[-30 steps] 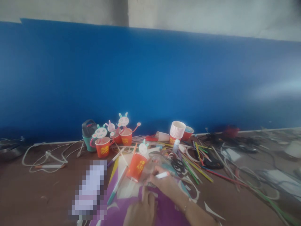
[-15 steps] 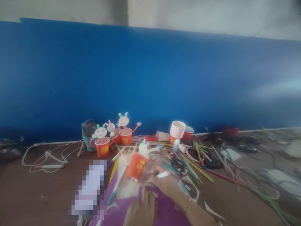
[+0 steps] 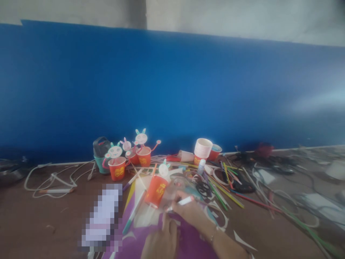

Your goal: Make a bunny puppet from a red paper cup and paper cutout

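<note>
My right hand (image 3: pixel 190 212) is closed around a white marker (image 3: pixel 185 200) with a red end, its tip pointing down and left. Below it, on the left, my left hand (image 3: pixel 161 239) rests on the purple sheet (image 3: pixel 188 244) with its index finger stretched forward. That fingertip lies close to the marker's tip; whatever small piece is under it is too blurred to tell. An orange-red paper cup (image 3: pixel 156 190) leans just beyond my hands. Behind that cup is a white paper rabbit head (image 3: pixel 164 169) with green ears. A teal-ended marker (image 3: pixel 134 212) lies left of the cup.
Paper-cup rabbit figures (image 3: pixel 117 169) stand at the back left. A stack of paper cups (image 3: pixel 202 149) and a glue stick (image 3: pixel 201 166) are behind my right hand. Coloured sticks (image 3: pixel 226 194) and cables lie to the right. A pixelated pale object (image 3: pixel 104 216) is at left.
The marker in my right hand has tilted and shifted slightly left, its tip now showing more clearly by my left fingertip. My left hand stays in place.
</note>
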Tool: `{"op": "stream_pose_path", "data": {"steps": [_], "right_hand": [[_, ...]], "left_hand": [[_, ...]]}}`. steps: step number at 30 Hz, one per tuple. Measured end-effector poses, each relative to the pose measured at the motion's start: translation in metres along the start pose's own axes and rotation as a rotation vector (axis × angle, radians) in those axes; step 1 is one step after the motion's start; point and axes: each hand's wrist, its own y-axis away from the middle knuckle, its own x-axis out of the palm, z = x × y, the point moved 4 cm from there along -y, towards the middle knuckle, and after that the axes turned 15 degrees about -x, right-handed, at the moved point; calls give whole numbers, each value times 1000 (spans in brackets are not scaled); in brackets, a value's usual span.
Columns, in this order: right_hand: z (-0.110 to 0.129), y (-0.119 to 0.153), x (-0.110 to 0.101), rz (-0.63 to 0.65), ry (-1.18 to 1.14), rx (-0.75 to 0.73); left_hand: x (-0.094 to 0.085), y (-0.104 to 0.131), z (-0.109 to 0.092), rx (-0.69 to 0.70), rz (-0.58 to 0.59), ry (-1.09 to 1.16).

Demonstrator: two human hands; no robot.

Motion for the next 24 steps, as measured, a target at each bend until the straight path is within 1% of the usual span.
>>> {"op": "stream_pose_path", "data": {"steps": [5,10,15,20,24], "right_hand": [[-1,0,0,-37,-89,2],[-10,-7,-4,-139,-147,30],[-19,-11,-10,-241,-358,87],[-13,-8,-19,-312,-534,24],[-5,-6,-24,-323,-556,-20]], "left_hand": [[3,0,0,5,2,29],[6,0,0,10,-9,52],[7,-1,0,6,21,44],[7,-2,-2,-19,91,10],[7,-2,-2,-23,127,4]]}}
